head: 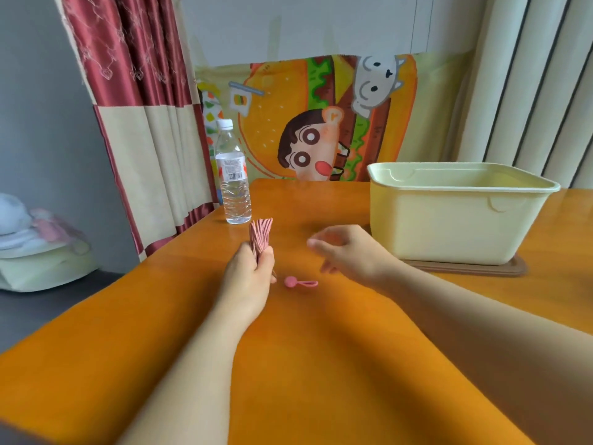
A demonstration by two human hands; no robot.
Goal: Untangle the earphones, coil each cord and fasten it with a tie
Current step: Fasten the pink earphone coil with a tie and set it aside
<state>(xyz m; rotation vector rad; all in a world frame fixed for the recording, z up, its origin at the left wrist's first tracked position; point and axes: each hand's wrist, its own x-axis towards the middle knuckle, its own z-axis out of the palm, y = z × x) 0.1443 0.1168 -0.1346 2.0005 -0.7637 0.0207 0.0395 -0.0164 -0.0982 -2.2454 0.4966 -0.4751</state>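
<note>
Firmly, left hand [248, 274] gripped the coiled pink cord [260, 234] near its lower end, fingers and thumb curled round the bundle. Loops stood upright out of the fist toward 12 o'clock. Lower end of the coil was hidden behind the hand.

Right hand [349, 252] held nothing. Its fingers were loosely spread and slightly blurred, palm down over the table [321, 364], apart from the cord. Could not tell whether it touched the tabletop.

Pink tie [300, 283] lay flat on the table, just beside the left hand at its 4 o'clock and at 7 o'clock from the right hand. Round head was to the left, loop to the right; neither hand touched it.

Edges:
- Bottle [233, 187] stood upright at 12 o'clock from the cord, near the table's left edge.
- Bin [459, 226] sat near the right hand at its 2 o'clock, on a brown lid [500, 270].
- Table's left edge ran diagonally at 9 o'clock from the left hand.
- Broad orange tabletop stretched toward 6 o'clock under both forearms.
</note>
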